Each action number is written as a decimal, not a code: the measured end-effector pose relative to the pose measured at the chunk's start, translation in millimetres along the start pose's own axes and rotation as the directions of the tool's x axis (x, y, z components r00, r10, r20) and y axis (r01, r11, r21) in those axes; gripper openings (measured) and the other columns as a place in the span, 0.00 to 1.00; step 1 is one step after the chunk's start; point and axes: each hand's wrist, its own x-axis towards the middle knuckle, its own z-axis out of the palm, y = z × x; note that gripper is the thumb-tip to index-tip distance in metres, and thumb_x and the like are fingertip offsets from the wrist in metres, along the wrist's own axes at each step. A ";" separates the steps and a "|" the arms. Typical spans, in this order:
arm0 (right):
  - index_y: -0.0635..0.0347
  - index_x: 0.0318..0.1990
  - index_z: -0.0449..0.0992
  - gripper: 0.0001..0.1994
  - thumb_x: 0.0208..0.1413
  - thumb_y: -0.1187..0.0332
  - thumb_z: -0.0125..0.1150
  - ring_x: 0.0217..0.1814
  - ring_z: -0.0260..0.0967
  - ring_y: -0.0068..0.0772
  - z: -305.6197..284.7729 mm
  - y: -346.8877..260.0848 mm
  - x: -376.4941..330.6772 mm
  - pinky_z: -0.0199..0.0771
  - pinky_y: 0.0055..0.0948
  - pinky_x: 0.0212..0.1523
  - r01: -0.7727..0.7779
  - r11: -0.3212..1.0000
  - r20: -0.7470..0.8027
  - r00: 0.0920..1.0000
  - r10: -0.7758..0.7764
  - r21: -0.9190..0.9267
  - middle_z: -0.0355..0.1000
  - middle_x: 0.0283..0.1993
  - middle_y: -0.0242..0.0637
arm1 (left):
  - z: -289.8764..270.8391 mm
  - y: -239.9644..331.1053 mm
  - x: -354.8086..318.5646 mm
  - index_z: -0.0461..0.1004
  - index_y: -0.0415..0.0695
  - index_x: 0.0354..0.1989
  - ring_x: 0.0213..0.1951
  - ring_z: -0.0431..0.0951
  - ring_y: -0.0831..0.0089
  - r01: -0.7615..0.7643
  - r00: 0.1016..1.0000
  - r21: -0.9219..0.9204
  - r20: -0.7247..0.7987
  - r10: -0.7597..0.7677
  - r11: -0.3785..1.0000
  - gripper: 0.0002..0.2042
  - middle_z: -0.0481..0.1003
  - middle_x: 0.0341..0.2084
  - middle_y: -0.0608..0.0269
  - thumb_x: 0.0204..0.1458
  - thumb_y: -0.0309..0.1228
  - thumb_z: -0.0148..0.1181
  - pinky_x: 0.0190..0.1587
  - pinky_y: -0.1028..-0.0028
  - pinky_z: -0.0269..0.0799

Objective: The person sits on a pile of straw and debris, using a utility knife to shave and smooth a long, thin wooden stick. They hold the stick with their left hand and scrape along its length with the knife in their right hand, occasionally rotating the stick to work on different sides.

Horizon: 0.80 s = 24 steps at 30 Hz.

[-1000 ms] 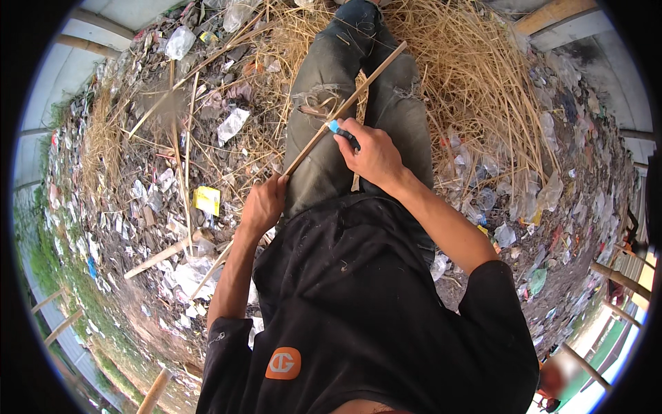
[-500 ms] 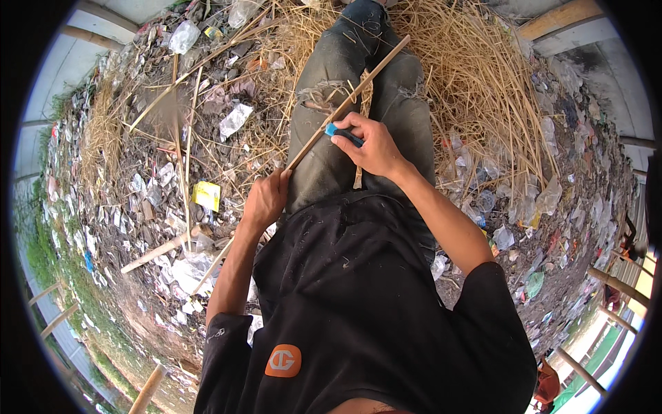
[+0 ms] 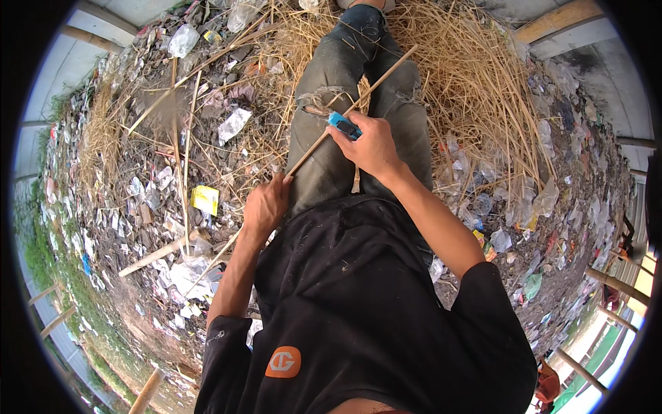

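Note:
A long, thin bamboo strip [image 3: 390,73] lies slantwise across my thighs, its far end pointing up to the right. My left hand [image 3: 266,207] is closed around its near end, beside my left thigh. In my right hand [image 3: 374,148] is a blue and black utility knife [image 3: 344,127], held against or just over the middle of the strip. The blade cannot be made out. Below my hand, a pale strip of shavings or straw [image 3: 356,181] shows between my legs.
Dry straw [image 3: 476,90] is heaped beside and beyond my legs. Litter and plastic scraps cover the ground, with a yellow packet [image 3: 205,199] at left. Several bamboo sticks lie there, including a thick piece [image 3: 155,258]. My dark trousers [image 3: 318,155] are torn at the knee.
My right hand has turned, so more of the knife's blue body shows, and it has shifted slightly along the strip. The strip's far end has dipped slightly to the right.

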 end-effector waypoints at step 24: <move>0.65 0.41 0.81 0.14 0.57 0.63 0.73 0.27 0.78 0.33 -38.7 10.0 23.3 0.73 0.31 0.28 0.002 0.997 0.021 1.000 -0.001 -0.072 0.79 0.28 0.44 | 11.1 -10.0 -0.5 0.71 0.44 0.43 0.25 0.79 0.39 -0.018 1.000 -0.048 -0.013 0.017 0.999 0.13 0.76 0.20 0.41 0.69 0.42 0.49 0.28 0.47 0.72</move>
